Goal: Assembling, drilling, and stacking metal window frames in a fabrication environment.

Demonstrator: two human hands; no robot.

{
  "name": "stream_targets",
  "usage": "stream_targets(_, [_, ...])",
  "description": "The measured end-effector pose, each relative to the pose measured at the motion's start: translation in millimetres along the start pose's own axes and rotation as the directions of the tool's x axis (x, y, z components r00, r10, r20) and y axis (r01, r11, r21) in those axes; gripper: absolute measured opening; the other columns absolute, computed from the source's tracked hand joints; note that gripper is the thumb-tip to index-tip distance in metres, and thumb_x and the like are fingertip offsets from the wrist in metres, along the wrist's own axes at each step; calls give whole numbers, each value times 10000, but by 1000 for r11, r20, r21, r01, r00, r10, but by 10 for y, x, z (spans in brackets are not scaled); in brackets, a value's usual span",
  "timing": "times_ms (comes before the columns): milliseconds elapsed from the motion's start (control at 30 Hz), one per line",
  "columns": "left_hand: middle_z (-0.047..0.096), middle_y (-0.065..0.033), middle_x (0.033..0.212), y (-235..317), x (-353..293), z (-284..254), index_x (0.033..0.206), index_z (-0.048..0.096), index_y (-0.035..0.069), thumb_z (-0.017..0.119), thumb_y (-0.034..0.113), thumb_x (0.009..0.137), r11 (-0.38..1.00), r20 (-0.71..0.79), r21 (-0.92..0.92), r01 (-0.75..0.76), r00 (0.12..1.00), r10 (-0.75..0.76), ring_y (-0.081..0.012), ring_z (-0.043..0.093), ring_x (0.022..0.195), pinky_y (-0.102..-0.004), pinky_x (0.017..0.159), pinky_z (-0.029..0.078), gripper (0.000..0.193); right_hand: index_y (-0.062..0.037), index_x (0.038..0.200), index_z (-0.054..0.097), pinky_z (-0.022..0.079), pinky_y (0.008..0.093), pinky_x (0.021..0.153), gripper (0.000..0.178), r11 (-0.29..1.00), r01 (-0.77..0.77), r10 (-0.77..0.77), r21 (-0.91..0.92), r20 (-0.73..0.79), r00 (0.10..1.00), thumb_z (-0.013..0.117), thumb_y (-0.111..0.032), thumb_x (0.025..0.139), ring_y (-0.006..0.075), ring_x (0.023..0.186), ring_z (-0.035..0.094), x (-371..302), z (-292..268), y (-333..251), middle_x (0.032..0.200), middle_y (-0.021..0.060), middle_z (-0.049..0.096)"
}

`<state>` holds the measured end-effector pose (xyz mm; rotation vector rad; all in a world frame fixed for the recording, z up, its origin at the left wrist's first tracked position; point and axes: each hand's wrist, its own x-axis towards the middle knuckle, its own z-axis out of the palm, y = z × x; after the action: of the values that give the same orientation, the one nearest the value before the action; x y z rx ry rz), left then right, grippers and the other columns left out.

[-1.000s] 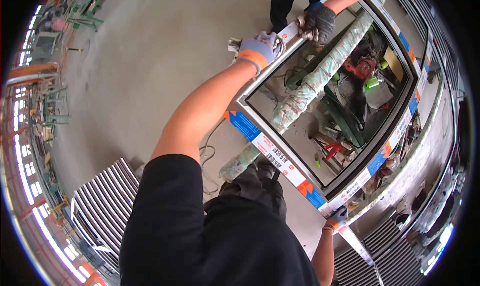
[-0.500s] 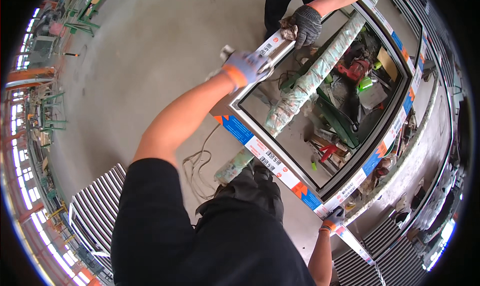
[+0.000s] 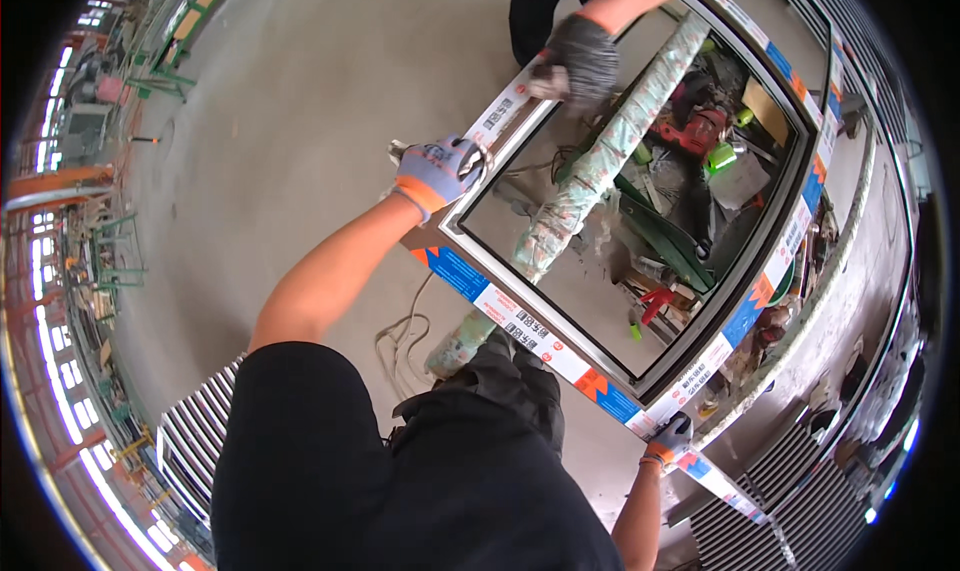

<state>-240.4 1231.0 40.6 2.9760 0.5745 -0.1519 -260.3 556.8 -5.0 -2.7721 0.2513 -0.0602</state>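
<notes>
A: Where does the frame (image 3: 583, 340) lie, and how are the hands set?

B: It fills the centre to upper right of the view, lying across the wrapped bar (image 3: 592, 176). The gloved left hand (image 3: 440, 176), left of centre, is curled over a crumpled rag (image 3: 398, 152) at the frame's left side. The gloved right hand (image 3: 672, 436), lower right, is at the bottom corner; how tightly its fingers close cannot be told.

A: And at upper centre?

B: A co-worker's hand (image 3: 588, 61), blurred, with a second rag (image 3: 548, 83) at the same side.

A: How would such a frame handle?

B: Stiff, probably metal, and likely heavy and awkward for one person. Its bare faces look smooth, so perhaps slippery; the tape (image 3: 540, 341) may scuff. Whether glass fills the middle cannot be told, so fragile is the safer assumption.

A: The best hold?

B: Probably opposite outer sides, near the corners, keeping pressure off the middle.
</notes>
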Motion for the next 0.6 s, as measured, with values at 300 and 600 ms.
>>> stream_targets(300, [650,-78,1163,225,885,-47,1189,603,184,574,469,892,985,-42,-97,-140,990,137,-297,644,1047,-457,878,482,412,-16,813,682,460,461,680,306,997,-76,76,-8,7,997,499,-233,927,362,731,627,43,26,-15,794,165,673])
stream_targets(600, [656,-99,1112,-70,-908,202,1114,629,130,670,367,846,992,-101,-49,-113,989,108,-286,660,941,-439,817,514,360,-17,858,702,494,437,689,305,992,-124,124,33,0,992,536,-259,942,343,718,655,-15,-175,-308,804,166,701])
